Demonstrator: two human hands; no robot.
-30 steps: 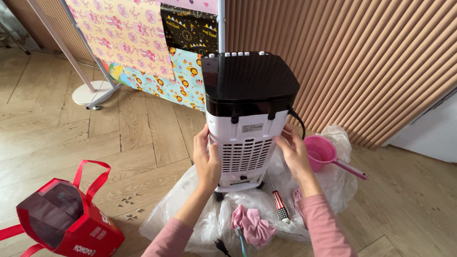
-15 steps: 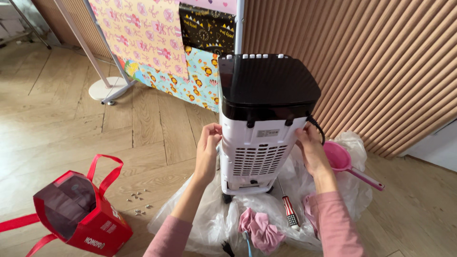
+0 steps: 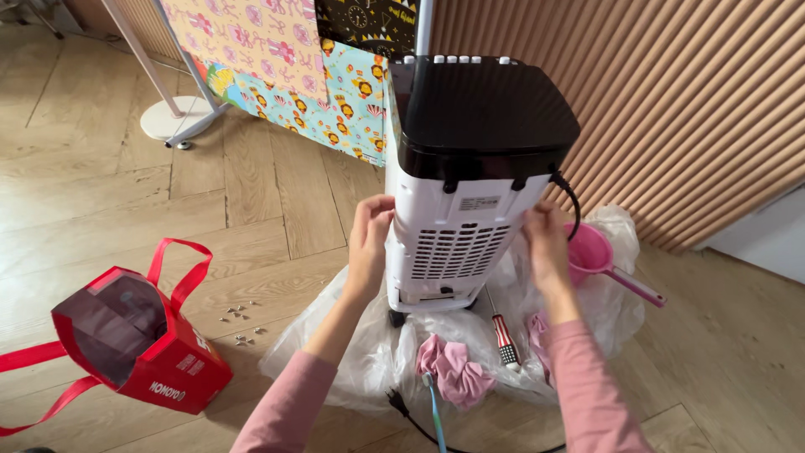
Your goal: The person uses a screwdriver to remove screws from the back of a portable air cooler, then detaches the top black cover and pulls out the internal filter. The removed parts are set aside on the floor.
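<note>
Both sets of fingers are spread flat, clasping the white tower cooler (image 3: 457,243): left hand (image 3: 369,239) at its 9 o'clock side, right hand (image 3: 545,243) at 3 o'clock. The cooler stands upright on clear plastic sheeting (image 3: 335,344); a red bag (image 3: 138,348) lies at 8 o'clock.

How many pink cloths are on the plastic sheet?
2: one pink cloth lies in front of the cooler, another sits half hidden beside the right forearm. More may be hidden.
</note>
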